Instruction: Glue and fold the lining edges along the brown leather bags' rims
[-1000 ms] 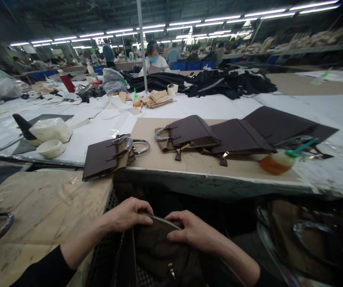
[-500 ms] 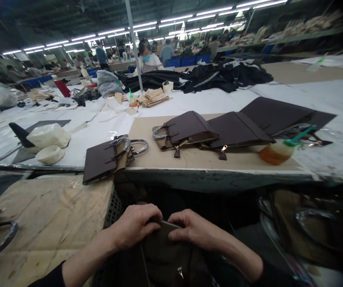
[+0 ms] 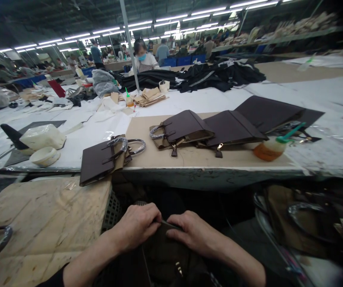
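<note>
Low in front of me lies a dark brown handbag [image 3: 168, 249], its body mostly lost in shadow, with a small gold clasp showing near the bottom. My left hand [image 3: 143, 223] pinches the bag's upper edge between thumb and fingers. Just to its right, my right hand [image 3: 186, 231] grips the same edge, thumb below and fingers above. A thin strip of the edge shows between the two hands. Nearest on the table, a finished-looking brown handbag [image 3: 98, 159] with plastic-wrapped handles lies tilted over the front edge.
More brown bags [image 3: 186, 125] lie in a row on the table [image 3: 165, 161]. A glue bottle [image 3: 270, 149] stands at their right; a white bowl [image 3: 44, 156] sits left. Further bags [image 3: 303, 223] are at lower right. A co-worker [image 3: 143, 59] sits across, behind black pieces.
The view has shifted slightly, so the table things appear a little further left. Both hands keep hold of the bag's edge, and the left fingers have closed more tightly.
</note>
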Tool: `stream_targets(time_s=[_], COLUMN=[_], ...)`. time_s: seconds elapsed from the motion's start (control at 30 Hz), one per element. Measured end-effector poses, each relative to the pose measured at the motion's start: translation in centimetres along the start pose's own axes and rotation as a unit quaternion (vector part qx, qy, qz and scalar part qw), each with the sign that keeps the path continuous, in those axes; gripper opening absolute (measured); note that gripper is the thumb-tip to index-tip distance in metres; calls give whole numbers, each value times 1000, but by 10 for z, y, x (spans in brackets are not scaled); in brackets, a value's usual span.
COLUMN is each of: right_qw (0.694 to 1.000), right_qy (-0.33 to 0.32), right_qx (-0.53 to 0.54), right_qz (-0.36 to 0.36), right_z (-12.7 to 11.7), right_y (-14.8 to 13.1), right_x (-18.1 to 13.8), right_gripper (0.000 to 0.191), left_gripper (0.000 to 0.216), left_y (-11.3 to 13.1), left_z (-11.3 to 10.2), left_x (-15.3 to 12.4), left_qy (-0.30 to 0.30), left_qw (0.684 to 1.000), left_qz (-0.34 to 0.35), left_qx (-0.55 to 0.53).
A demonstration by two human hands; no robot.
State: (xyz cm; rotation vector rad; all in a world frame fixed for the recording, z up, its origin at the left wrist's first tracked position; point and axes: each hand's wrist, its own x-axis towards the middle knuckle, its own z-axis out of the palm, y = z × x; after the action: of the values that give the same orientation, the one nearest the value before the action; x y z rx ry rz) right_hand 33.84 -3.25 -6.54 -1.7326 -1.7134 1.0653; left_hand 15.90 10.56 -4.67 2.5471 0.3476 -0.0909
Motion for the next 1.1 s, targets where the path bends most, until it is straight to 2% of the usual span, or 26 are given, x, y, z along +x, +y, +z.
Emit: stream_targets(time_s=[0.2,0.37,0.47,0.67,0.77,0.9,1.1], right_qw=[993,958,943,962,970,971,971], right_qy=[38,121,168,187,195,205,220], right_qx=[-111,-259,-286,-200,-142,-106,-68], right_qz=[-10,-30,-32,-12,-28,-61,-70], right_z=[5,13,20,33,37,39,44], right_y=[-3,-8,-9,-6,-3,1,2], right_x=[0,-1,-1,1,2,1,1], right_gripper=[12,11,8,8,9,12,16], left_gripper=[7,11,13,11,11,9,8], left_y=[1,-4,-7,-9,-10,-10,-11], left_z=[1,8,13,16,16,16,18], left_x=[3,6,7,7,7,5,4], left_qy=[-19,-10,-1,9,15,23,30], left_qw=[998,997,998,999,999,999,999], left_qz=[17,26,31,27,27,21,9], left_qx=[55,66,59,41,34,25,9])
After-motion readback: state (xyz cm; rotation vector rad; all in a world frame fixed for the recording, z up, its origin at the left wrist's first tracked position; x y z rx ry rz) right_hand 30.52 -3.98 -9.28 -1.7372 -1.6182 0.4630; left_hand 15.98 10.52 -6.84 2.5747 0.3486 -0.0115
